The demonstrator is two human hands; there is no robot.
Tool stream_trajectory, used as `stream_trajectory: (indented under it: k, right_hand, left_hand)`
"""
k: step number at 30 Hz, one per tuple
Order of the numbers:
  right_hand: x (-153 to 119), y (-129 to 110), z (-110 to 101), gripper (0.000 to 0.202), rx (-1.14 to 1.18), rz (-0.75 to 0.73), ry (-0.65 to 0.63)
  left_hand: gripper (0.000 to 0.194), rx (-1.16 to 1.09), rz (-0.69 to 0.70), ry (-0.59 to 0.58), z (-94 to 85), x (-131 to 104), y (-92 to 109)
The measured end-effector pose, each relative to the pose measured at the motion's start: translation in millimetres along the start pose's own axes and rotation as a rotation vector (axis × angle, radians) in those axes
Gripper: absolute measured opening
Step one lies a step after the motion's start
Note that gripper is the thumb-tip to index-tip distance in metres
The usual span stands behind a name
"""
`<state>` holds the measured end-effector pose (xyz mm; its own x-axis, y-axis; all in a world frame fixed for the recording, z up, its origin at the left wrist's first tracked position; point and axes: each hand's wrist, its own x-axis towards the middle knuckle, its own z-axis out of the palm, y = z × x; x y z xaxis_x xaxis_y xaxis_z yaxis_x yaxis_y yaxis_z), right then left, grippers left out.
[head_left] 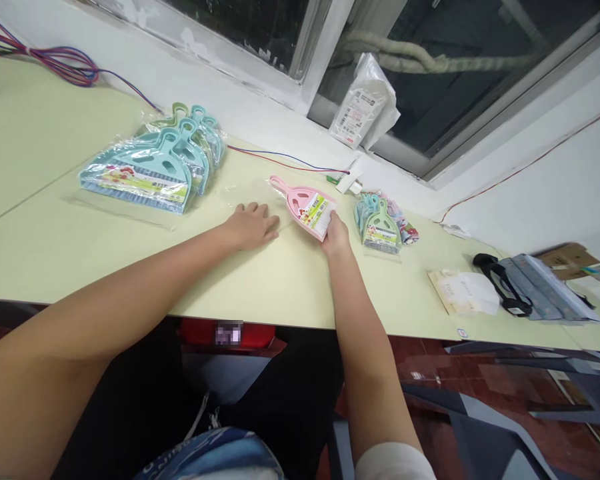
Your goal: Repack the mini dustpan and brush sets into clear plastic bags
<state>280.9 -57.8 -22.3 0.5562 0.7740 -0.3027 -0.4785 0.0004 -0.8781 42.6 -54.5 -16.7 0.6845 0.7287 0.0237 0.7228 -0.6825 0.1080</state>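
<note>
My right hand [337,235] grips the brush end of a pink dustpan-and-brush set [307,207] that carries a printed label. The set's handle points away to the left, over the table. Flat on the tabletop rests my left hand [254,227], fingers spread, just left of the pink set and holding nothing. A clear plastic bag [240,193] seems to lie beyond its fingertips. Left of that hand is a pile of bagged blue and green dustpan sets [145,167]. To the right of my right hand lie smaller bagged sets, a green one [381,230] in front.
Coiled red and blue wire [63,63] lies at the back left. A white plastic package [365,103] leans on the window ledge. Farther right are a paper packet [463,292], a black strap [505,287] and a grey-blue case [545,287]. The pale table's [260,300] front edge is before my lap.
</note>
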Motion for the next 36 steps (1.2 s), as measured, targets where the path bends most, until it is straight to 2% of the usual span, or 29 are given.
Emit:
stream_trajectory:
  k: [11,20,30,36]
  right_hand:
    - [4,3,0,0.037,-0.009,0.003,0.016]
    - [-1,2,1,0.036,-0.005,0.003,-0.013]
    - [-6,-2,1,0.035,-0.029,-0.027,-0.032]
    - [-9,-7,-2,0.031,-0.055,-0.099,-0.011]
  left_hand:
    - [0.063,0.015,-0.015,0.078,6.7,4,-2]
    - [0.072,-0.015,-0.067,0.121,-0.2,2,0]
    - [0.077,-0.086,-0.204,0.254,-0.2,10,-9]
    - [0.070,-0.128,-0.290,0.311,-1.5,15,-16]
